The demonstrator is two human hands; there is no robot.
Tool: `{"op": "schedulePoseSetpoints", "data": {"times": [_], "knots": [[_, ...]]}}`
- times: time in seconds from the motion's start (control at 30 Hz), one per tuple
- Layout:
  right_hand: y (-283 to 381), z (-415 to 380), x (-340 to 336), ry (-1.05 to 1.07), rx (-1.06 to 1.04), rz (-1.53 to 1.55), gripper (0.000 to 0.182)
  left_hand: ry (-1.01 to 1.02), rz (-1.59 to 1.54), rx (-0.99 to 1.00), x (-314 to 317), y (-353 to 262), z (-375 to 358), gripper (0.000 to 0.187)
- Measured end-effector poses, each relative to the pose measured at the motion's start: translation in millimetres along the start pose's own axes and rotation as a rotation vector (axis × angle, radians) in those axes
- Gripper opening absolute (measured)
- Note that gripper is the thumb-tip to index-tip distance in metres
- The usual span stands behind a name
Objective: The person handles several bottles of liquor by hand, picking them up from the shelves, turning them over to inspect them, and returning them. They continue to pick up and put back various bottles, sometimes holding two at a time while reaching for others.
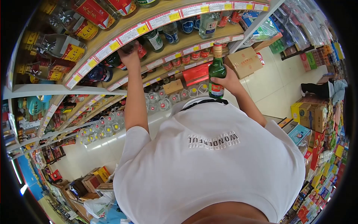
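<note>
My right hand point(226, 79) is wrapped round a green glass bottle point(216, 71) with a red cap and a red-and-white label, held upright in front of my body. On the shelf to the left, my left hand point(129, 56) reaches in below the price-tag strip point(128, 36) and closes round a dark bottle point(128, 48). Shade and the shelf edge partly hide its fingers. Beside it stand a bottle with a red label point(141, 51) and a green bottle with a white label point(154, 40).
Large jars with red and yellow labels point(76, 52) fill the upper left shelf. Clear plastic jugs point(164, 103) stand on the floor below the shelves. A cardboard carton point(243, 62) sits at the shelf's end. Another person's dark-trousered leg point(317, 90) shows at the right.
</note>
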State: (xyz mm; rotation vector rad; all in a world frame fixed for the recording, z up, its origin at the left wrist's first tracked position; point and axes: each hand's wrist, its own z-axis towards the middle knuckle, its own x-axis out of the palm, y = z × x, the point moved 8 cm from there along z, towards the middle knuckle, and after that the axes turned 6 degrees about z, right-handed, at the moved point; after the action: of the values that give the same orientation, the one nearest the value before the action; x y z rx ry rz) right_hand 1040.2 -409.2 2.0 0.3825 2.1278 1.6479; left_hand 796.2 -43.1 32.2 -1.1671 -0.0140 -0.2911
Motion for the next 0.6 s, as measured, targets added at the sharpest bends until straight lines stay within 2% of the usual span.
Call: {"op": "schedulePoseSetpoints", "data": {"times": [0.07,0.17,0.27,0.37,0.47,0.6], "knots": [[1,-5,-4,-0.032,0.007,0.037,0.057,-0.025,0.062,0.057,-2,0,-1,0.071],[4,-11,-10,-0.08,-0.003,0.089,0.055,-0.066,0.154,0.138,-10,15,5,0.057],[-2,-17,-14,-0.119,-0.01,0.137,0.054,-0.071,0.224,0.106,-16,30,7,0.059],[0,-24,-17,-0.158,0.012,0.191,0.053,-0.08,0.156,0.011,-16,40,3,0.069],[7,-29,-19,-0.168,0.03,0.197,0.054,-0.118,0.397,0.119,-15,30,-1,0.066],[15,-34,-15,-0.163,0.035,0.196,0.056,-0.122,0.392,0.04,-6,14,-13,0.081]]}}
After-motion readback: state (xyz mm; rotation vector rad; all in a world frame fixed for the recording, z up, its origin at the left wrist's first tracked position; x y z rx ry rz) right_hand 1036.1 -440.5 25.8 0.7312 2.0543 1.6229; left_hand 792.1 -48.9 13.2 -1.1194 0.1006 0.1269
